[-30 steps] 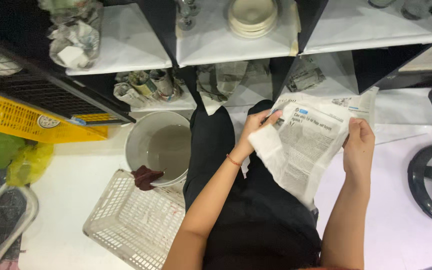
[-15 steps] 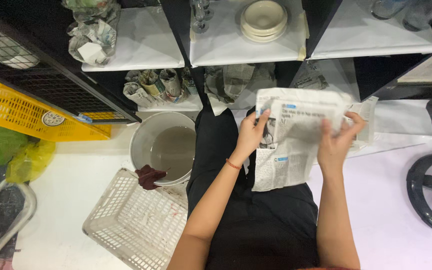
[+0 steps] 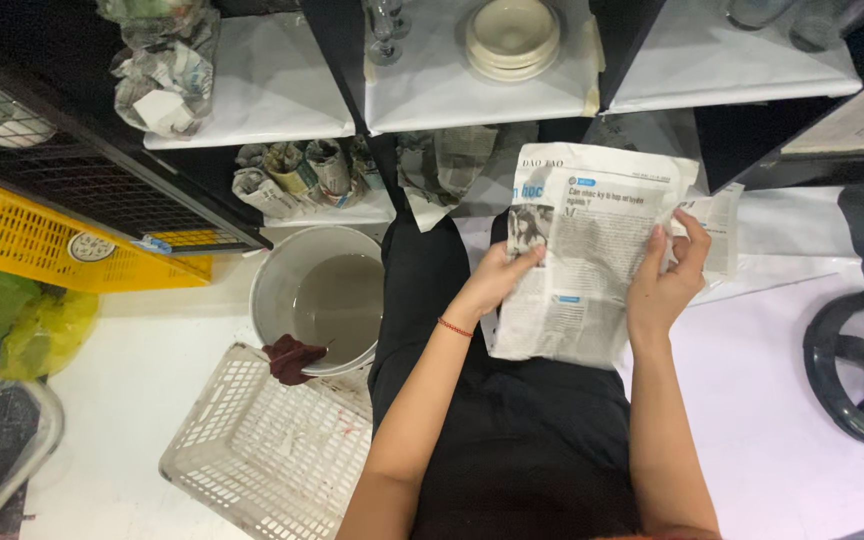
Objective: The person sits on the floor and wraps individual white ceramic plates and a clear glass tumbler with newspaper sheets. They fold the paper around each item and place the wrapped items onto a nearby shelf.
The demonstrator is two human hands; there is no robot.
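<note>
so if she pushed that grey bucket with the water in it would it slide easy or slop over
The grey bucket probably pushes heavy, since murky water fills much of it. A quick shove would likely slop water, as the top is open. The dark red rag draped over its rim could slip off. It seems unlikely to tip, looking broad for its height.

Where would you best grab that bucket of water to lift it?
By the bucket's rim on its left, bare side, I'd guess, coming from above. It stands upright and open-topped; a dark rag drapes the near rim, and no handle shows.
</note>
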